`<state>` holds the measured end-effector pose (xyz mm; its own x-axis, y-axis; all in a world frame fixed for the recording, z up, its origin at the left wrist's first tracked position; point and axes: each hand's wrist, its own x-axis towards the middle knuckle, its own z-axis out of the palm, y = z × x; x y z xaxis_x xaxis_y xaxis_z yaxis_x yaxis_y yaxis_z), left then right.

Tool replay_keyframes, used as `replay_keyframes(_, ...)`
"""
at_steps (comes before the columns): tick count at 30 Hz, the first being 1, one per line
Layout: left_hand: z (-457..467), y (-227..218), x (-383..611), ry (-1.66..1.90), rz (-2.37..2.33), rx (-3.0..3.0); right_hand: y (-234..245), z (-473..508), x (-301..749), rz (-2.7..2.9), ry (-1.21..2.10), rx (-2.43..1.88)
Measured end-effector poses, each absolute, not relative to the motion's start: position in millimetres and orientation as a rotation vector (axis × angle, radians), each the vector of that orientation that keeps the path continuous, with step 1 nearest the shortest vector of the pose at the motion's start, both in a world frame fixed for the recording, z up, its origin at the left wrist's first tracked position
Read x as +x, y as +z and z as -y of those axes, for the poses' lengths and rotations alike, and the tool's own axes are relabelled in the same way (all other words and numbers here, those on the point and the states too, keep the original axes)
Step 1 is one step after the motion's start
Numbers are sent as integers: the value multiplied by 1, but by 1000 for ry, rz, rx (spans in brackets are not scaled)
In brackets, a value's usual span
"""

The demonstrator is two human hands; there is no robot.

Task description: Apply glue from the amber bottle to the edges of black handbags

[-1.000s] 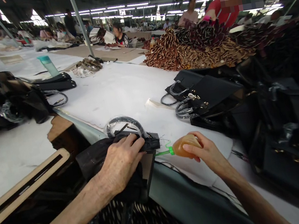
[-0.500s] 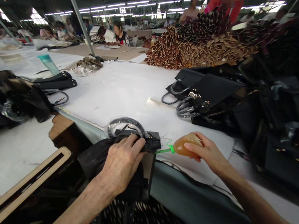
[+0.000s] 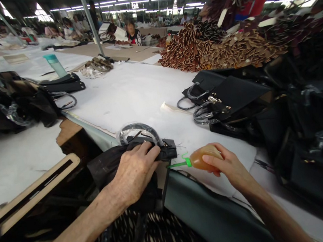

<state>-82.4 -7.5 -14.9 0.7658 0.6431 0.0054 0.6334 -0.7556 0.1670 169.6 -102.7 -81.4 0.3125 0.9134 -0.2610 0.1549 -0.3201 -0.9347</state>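
My left hand presses down on a black handbag at the table's near edge, fingers curled over its top rim. The bag's plastic-wrapped round handle arches just beyond my fingers. My right hand grips a small amber squeeze bottle with a green nozzle. The nozzle tip points left and touches the bag's corner beside my left fingertips.
Finished black handbags with wrapped handles lie to the right on the white table. A heap of brown leather pieces sits behind them. More dark bags pile at left, by a teal bottle. Other people work at far tables.
The view has shifted slightly. The bottle's nozzle has moved left to the bag's corner. A person at the far right has lifted a bundle of brown pieces.
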Motion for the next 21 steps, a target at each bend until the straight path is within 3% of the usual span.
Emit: replay_keyframes(21,7,-16,-82,132,-1010,2800,-58,119,155,1019,1192,-1750)
